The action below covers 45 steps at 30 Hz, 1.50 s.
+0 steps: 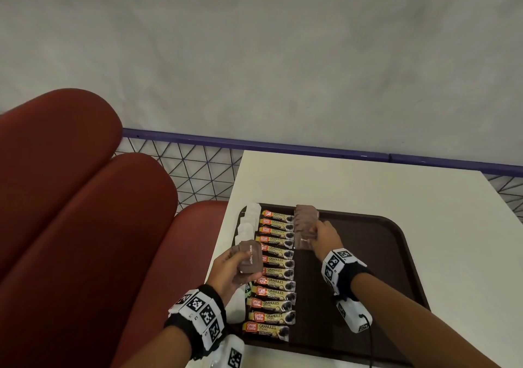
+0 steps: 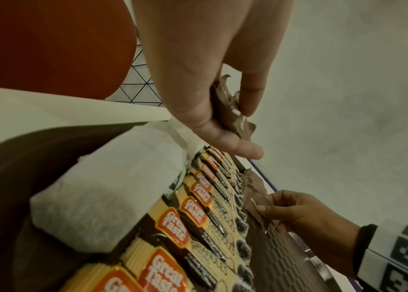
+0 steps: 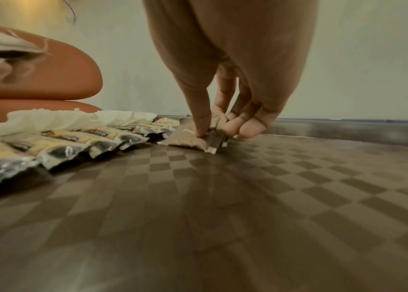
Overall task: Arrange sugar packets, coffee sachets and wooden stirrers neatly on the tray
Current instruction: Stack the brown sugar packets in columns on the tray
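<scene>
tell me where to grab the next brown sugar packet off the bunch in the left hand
Pinch its free top edge from above with the right hand, thumb on the printed face. The bunch of brown sugar packets stands upright in the left hand, whose fingers cover the lower part, so only the upper ends are exposed.

Left hand (image 1: 236, 268) at 7 o'clock, fingers (image 2: 237, 146) curled, gripping; right hand (image 1: 325, 237) at 5 o'clock, fingertips (image 3: 201, 128) pinching downward.

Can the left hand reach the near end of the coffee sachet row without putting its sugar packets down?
Probably yes, but only to nudge. The left hand hovers above the coffee sachet row with nothing between, yet its fingers are full of brown sugar packets.
</scene>
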Available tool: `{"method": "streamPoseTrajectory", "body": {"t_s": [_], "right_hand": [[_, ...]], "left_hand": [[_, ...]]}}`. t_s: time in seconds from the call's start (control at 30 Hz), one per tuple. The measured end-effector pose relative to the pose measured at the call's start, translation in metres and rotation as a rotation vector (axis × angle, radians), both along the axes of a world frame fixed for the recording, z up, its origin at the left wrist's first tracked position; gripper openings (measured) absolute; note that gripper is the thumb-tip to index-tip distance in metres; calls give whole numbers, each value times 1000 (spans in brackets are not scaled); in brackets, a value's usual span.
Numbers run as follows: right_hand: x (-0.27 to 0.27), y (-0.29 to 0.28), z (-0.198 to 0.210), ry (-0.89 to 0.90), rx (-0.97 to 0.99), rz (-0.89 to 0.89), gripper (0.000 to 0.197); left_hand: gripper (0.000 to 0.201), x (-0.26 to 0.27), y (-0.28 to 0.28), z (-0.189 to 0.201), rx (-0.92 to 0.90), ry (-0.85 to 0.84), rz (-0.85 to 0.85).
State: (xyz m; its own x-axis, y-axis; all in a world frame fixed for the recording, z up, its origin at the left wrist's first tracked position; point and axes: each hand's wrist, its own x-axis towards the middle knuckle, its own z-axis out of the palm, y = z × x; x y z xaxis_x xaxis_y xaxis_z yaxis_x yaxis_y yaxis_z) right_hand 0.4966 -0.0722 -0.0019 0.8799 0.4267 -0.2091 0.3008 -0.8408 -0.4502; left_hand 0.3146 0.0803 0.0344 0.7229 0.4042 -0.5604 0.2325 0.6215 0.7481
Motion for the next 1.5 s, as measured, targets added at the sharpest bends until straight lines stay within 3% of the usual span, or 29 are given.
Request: {"method": "streamPoseTrajectory", "body": {"t_s": [0.4, 0.67, 0.83, 1.03, 1.23, 1.33, 1.5], "right_hand": [[-17, -5, 8, -137, 37, -12, 40], [-60, -1, 25, 116, 453, 182, 14], [-80, 5, 25, 239, 528, 236, 18], [-84, 4, 33, 314, 599, 159, 16], [-61, -14, 42, 263, 551, -58, 8], [-43, -22, 46, 190, 424, -79, 12], [-22, -28, 36, 151, 218, -80, 16]], "left_hand": [[22, -3, -5, 4, 39, -50, -28], [31, 1, -14, 5, 106, -36, -48], [38, 5, -22, 6, 116, -51, -102], [25, 3, -27, 5, 29, -56, -121], [20, 3, -18, 7, -5, 6, -106], [14, 3, -14, 9, 52, 25, -104], [29, 2, -7, 2, 60, 49, -21]]}}
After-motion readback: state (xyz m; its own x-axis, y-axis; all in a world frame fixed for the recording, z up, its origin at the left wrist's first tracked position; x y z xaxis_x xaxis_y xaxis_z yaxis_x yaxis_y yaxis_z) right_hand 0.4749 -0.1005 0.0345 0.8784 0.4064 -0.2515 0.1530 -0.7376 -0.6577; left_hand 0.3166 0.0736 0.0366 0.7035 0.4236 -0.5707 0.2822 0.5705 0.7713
